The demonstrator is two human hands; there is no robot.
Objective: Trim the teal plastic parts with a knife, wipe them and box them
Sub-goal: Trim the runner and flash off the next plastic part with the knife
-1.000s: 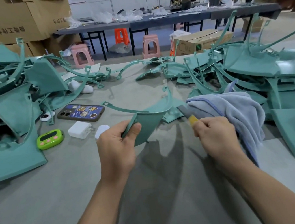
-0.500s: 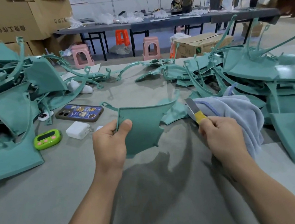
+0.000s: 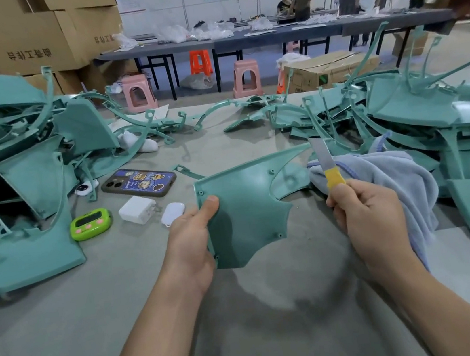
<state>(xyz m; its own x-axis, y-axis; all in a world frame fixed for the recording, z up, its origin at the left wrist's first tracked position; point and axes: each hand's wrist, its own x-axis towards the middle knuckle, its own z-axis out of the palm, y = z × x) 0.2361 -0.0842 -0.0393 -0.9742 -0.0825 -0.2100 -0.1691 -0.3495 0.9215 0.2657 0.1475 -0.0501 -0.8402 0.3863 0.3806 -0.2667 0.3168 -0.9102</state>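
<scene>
My left hand point(image 3: 190, 241) grips the left edge of a flat teal plastic panel point(image 3: 249, 206), thumb on its face, holding it above the grey table point(image 3: 248, 326). My right hand point(image 3: 366, 219) holds a knife point(image 3: 326, 162) with a yellow handle, its blade pointing up just right of the panel. The same hand also holds a pale blue cloth point(image 3: 394, 182) that drapes to the right. Piles of teal parts lie at the left point(image 3: 17, 184) and at the right point(image 3: 417, 110).
A phone point(image 3: 139, 182), a white charger point(image 3: 138, 209), a small white case point(image 3: 173, 213) and a green timer point(image 3: 90, 224) lie left of the panel. Cardboard boxes point(image 3: 27, 41) stand at the back left, an open carton point(image 3: 330, 69) beyond the table. People stand far back.
My left hand has turned the teal panel from edge-on to flat, facing me. My right hand has raised the knife so its blade stands upright beside the panel.
</scene>
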